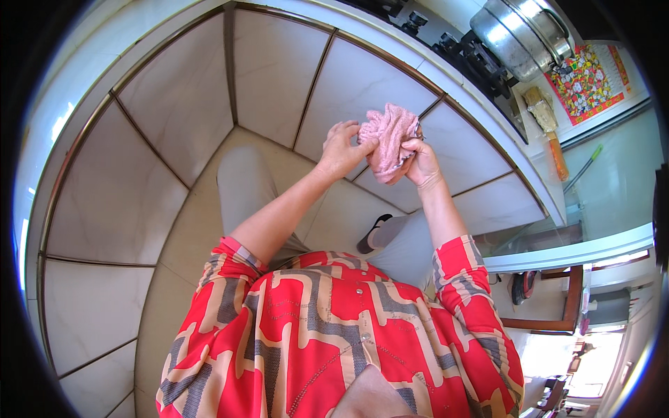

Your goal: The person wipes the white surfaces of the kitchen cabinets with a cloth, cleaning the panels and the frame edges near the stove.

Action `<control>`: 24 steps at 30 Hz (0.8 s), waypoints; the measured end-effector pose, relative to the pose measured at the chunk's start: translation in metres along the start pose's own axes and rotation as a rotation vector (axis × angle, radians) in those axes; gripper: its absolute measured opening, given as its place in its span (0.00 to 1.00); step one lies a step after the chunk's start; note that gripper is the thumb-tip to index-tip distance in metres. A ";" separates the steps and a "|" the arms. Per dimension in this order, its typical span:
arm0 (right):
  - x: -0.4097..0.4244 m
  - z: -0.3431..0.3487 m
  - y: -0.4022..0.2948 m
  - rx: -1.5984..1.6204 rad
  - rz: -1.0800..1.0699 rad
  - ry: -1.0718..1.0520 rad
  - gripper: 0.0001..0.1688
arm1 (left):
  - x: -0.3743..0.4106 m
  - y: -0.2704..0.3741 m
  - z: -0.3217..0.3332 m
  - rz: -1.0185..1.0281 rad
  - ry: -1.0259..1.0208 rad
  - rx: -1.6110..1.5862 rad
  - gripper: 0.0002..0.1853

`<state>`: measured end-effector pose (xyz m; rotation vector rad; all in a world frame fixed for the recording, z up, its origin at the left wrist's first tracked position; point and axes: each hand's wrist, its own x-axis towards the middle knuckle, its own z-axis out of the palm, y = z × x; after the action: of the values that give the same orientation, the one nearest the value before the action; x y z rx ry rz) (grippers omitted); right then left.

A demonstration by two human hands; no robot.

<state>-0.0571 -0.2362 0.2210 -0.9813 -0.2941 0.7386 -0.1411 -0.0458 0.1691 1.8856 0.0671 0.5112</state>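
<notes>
A pink terry cloth (389,141), bunched into folds with a dark-and-white stitched edge, is held up in front of the tiled cabinet fronts. My right hand (422,163) grips its right side, with the thumb over the stitched edge. On the other side my left hand (342,149) has its thumb pressed against the folds. Its fingers curve behind the cloth's left edge, and their tips are partly hidden.
White tiled cabinet doors (272,73) with metal trim curve around me. Above them on the right are a gas stove (475,57), a steel steamer pot (522,39) and a wrapped package (541,108). A glass sliding door (611,172) stands farther right.
</notes>
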 end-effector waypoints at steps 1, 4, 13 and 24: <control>-0.003 0.008 0.002 0.023 -0.044 0.017 0.29 | 0.002 0.000 0.002 0.009 0.023 -0.052 0.26; -0.008 -0.006 0.009 0.073 -0.058 0.057 0.31 | 0.004 0.015 0.009 -0.063 -0.060 -0.293 0.19; -0.027 -0.015 0.021 0.063 -0.112 0.109 0.34 | 0.014 0.026 0.011 0.179 0.228 -0.338 0.08; -0.031 -0.024 0.009 0.015 -0.161 0.215 0.21 | 0.006 -0.023 0.010 -0.188 0.283 -0.105 0.16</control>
<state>-0.0701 -0.2698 0.2030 -1.0011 -0.1771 0.4832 -0.1270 -0.0439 0.1472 1.6747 0.3936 0.6356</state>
